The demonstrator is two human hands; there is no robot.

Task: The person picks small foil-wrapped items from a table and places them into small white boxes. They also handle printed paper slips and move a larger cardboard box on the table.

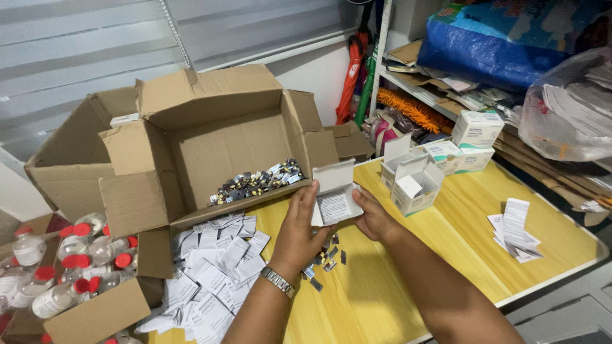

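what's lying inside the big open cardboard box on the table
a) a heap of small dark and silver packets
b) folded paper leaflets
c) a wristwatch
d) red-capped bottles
a, since the floor of the big cardboard box holds a heap of small dark and silver packets; the leaflets lie on the table in front of it, and the red-capped bottles sit in another box to the left.

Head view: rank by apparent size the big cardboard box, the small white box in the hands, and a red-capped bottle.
1. Big cardboard box, by far the largest.
2. Small white box, held by the left hand and right hand.
3. Red-capped bottle, looks only slightly smaller; it lies nearer the frame edge, so this is unsure.
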